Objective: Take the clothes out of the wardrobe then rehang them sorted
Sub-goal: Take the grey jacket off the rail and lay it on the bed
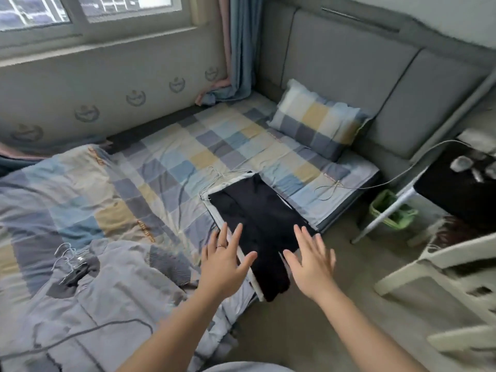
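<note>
Both hands reached forward over the near edge of the bed (188, 146). The left hand (224, 267) had its fingers (236, 236) straight and spread apart, a ring (220, 246) on one of them; the right hand (311, 264) was likewise flat with its fingers (300, 236) fanned out, a little blurred. Neither gripped anything. Whether the fingertips touched the cloth or hovered just over it could not be told.

Under and between the fingers lay the black garment (257, 210), folded flat, with a white stripe down the side beneath the left fingers. Its long axis ran away from the fingers, leaning slightly left at the far end. The narrow end pointed back toward the wrists and hung over the bed's edge; the wider end lay beyond the fingertips, where a wire hanger (217, 174) rested just beside it.

Left of the left fingers, a heap of grey clothes (120, 285) sat on the checked duvet (67, 189), with several hangers (68, 260) tangled on top. Beyond the right fingers, well apart, another loose hanger (331, 187) lay on the sheet. Right of it, on the floor, stood a green basket (381, 202); its contents could not be made out.

Farther on, a checked pillow (319, 124) leaned against the grey headboard (349, 63), and a curtain (241, 49) hung in the corner.
</note>
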The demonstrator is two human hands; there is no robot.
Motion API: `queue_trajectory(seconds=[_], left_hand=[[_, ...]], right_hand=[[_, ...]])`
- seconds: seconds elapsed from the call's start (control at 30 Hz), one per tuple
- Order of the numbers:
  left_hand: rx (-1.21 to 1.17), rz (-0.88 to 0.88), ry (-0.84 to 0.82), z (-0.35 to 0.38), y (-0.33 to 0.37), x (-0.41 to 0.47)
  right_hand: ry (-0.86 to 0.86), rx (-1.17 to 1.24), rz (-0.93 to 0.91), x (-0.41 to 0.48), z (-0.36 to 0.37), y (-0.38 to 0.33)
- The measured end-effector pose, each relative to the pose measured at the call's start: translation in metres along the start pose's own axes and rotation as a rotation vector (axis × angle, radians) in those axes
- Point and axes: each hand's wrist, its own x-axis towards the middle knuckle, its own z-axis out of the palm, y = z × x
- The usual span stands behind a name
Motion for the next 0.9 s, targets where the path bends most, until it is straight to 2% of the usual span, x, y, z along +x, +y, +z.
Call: queue_trajectory(seconds=[0.23,0.47,0.7,0.9], left_hand=[[0.09,0.294,-0.143,0.073,0.167,0.026],[0.204,0.63,-0.353,0.143,0.315,0.047],[0.301,1.005,-0.521,0.214,0.469,0.07],[0.309,1.331,-0.679,0.274,0.596,0.074]], right_hand=[[0.191,0.066,0.254,-0.04,-0.083,0.144],[0.37,0.113,0.546,-0.095,-0.144,0.256],[0.588,0.129,0.857,-0.134,-0.193,0.354],[0.796,0.083,1.154,-0.162,-0.248,0.406]])
